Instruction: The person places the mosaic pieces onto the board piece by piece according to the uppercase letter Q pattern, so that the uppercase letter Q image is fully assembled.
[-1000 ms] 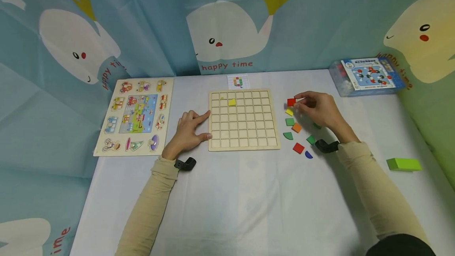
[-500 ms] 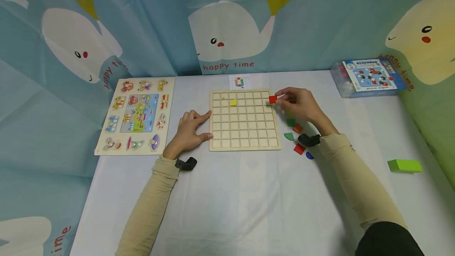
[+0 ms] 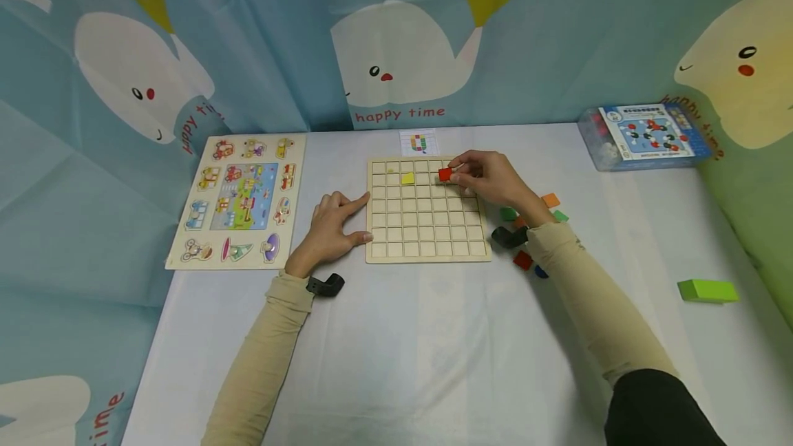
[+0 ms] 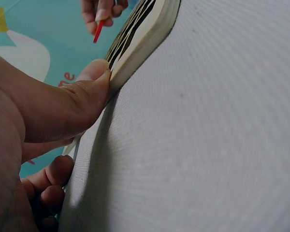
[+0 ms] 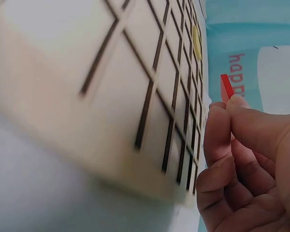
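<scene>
My right hand (image 3: 491, 176) pinches a thin red square tile (image 3: 445, 175) between thumb and fingertips, above the upper part of the wooden grid board (image 3: 427, 226). In the right wrist view the red tile (image 5: 226, 88) stands on edge, clear of the board (image 5: 121, 159). One yellow tile (image 3: 407, 178) lies in the board's second row. My left hand (image 3: 330, 229) rests at the board's left edge, thumb and index finger spread and touching it. The left wrist view shows the thumb (image 4: 72, 104) pressed against the board's side, other fingers bent below it.
Loose tiles lie right of the board, partly hidden by my right arm: green (image 3: 509, 214), red (image 3: 522, 259), orange (image 3: 550, 200). A small pattern card (image 3: 418, 142) lies behind the board. Around them are a picture puzzle (image 3: 238, 202), a plastic box (image 3: 644, 136) and a green block (image 3: 708, 290).
My right hand has carried the red tile leftward from the loose tiles to over the board. My left hand has stayed at the board's edge.
</scene>
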